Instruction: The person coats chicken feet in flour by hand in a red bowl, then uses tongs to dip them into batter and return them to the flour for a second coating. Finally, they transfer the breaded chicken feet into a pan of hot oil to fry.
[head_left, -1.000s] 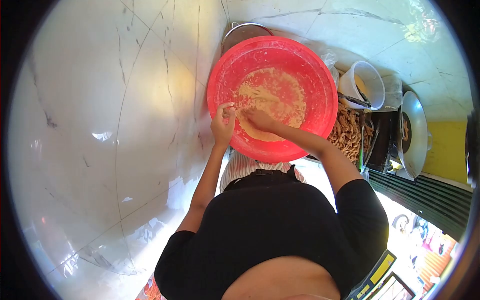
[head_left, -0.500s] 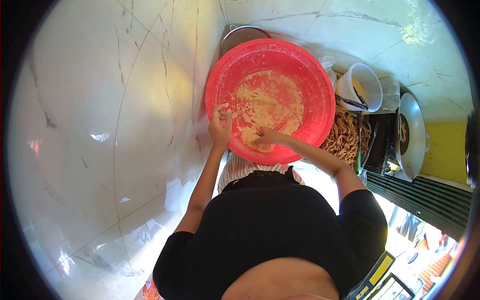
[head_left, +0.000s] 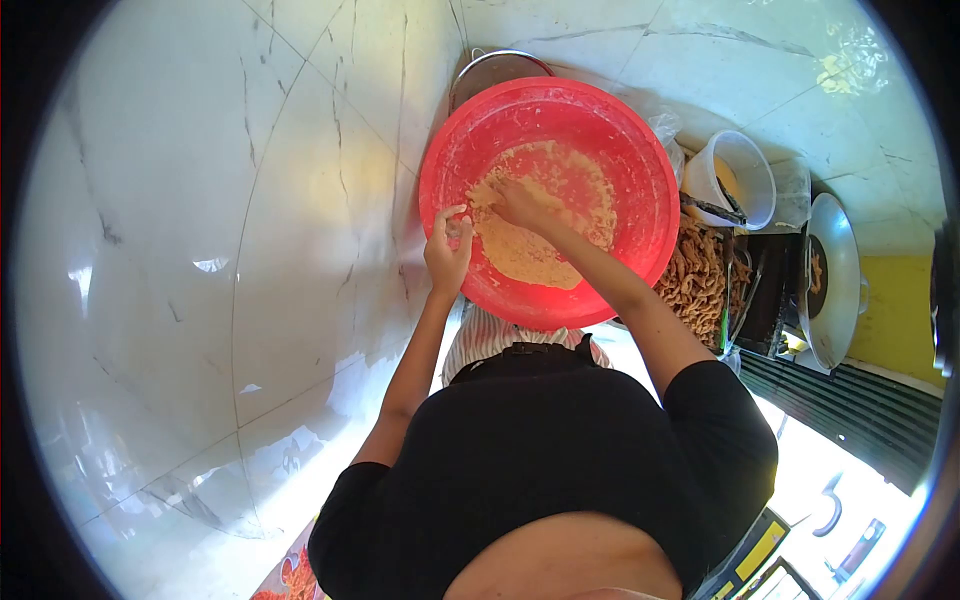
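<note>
Red plastic makes up the wide basin [head_left: 560,92], and inside it a yellowish powder [head_left: 530,262] lies loose and uneven, thickest toward the person's side and thinning to bare red in places. The step in hand looks like working this powder by hand: the right hand [head_left: 517,203] is down in it at the far left part of the heap, while the left hand [head_left: 448,255] is at the basin's left rim. The two hands are apart, near each other; the left one has its fingers curled, though whether they clamp the rim I cannot tell, and the right fingertips are too hidden to say if they close on anything. As I judge it, the next move calls for a low, loose sweep that stays within the wall. The powder lies under the right hand and just to the right of the left one
</note>
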